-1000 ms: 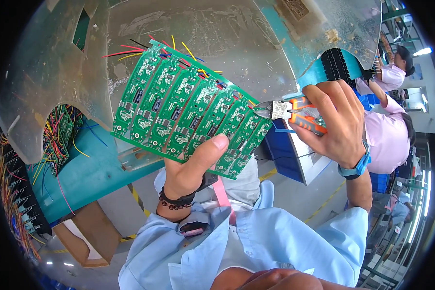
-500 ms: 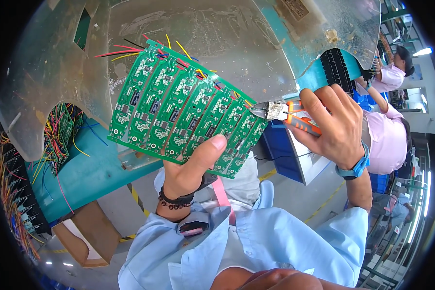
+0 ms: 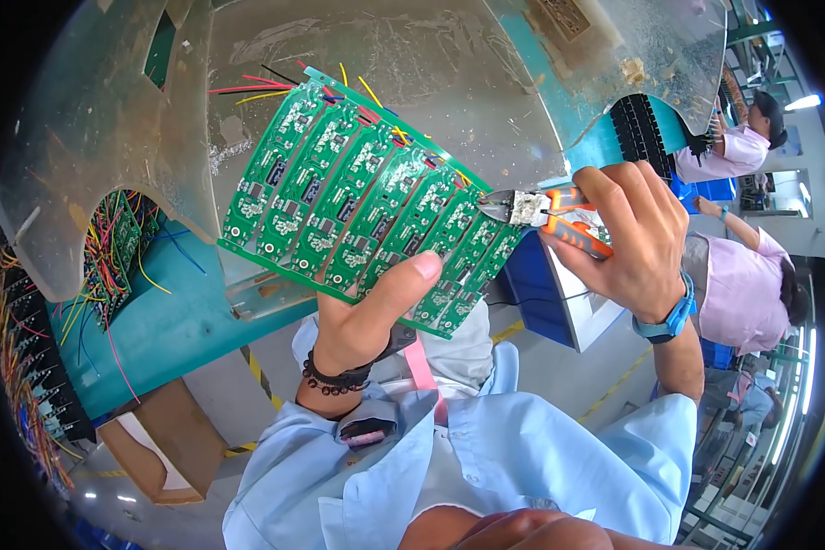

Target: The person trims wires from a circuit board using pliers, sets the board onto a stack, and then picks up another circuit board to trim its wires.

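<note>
Circuit board panel [image 3: 390, 206]: being held up tilted over the near side of the teal bench [image 3: 156, 321], showing its green, parts-covered face. Being pinched along the near edge by left hand [image 3: 357, 316], with thumb lying flat across the top and, presumably, fingers pressing from underneath; not being able to tell their spread, tbh. Being lined up at the far right corner with orange-handled cutters [image 3: 528, 208], sitting in the curled fingers of right hand [image 3: 642, 243] with handles parted; not being able to tell actual contact. Probably handling light and stiff, maybe a bit slippery, but likely being fragile around those small parts and the slots. Also sprouting loose wires [image 3: 289, 88] far left, so probably holding best by the plain near border.
</note>
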`<control>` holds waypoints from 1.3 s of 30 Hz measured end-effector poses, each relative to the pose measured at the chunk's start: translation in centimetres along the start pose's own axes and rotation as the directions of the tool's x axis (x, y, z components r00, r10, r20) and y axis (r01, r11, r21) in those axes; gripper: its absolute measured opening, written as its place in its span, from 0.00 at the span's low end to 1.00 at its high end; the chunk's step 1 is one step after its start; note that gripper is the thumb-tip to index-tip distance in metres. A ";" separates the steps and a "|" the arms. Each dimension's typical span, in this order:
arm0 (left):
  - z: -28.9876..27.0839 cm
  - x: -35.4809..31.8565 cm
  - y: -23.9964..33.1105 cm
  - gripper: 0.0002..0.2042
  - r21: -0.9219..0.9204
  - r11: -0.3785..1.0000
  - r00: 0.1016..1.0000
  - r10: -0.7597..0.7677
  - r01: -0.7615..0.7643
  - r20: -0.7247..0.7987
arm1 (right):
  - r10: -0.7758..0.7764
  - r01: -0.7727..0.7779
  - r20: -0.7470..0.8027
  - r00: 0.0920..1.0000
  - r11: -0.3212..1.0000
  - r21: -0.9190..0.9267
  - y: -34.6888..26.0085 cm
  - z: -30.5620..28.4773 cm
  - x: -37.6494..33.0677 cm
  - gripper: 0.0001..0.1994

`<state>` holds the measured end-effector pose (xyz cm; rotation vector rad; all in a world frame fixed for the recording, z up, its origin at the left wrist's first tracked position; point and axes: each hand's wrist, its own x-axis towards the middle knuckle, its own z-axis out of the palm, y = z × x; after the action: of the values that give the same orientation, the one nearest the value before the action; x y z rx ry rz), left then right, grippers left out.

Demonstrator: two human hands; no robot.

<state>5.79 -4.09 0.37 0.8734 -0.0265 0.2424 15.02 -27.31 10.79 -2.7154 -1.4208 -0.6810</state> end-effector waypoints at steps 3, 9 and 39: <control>-0.1 0.0 -0.1 0.23 -0.008 1.000 1.000 0.009 -0.009 0.012 | -0.006 0.006 0.017 1.000 1.000 -0.012 0.0 -0.1 0.0 0.23; -0.2 -0.1 -0.3 0.22 0.040 0.998 0.999 0.040 -0.041 0.020 | 0.017 -0.011 0.102 0.995 0.998 -0.054 -0.4 -0.7 0.1 0.25; -0.5 -0.3 -0.4 0.20 0.138 0.990 0.999 0.030 -0.034 0.028 | 0.011 -0.006 0.140 0.990 0.999 -0.032 -0.6 0.0 0.3 0.26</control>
<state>5.51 -4.02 -0.34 1.0146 -0.0487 0.2651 14.70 -26.67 10.76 -2.8429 -1.4361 -0.5264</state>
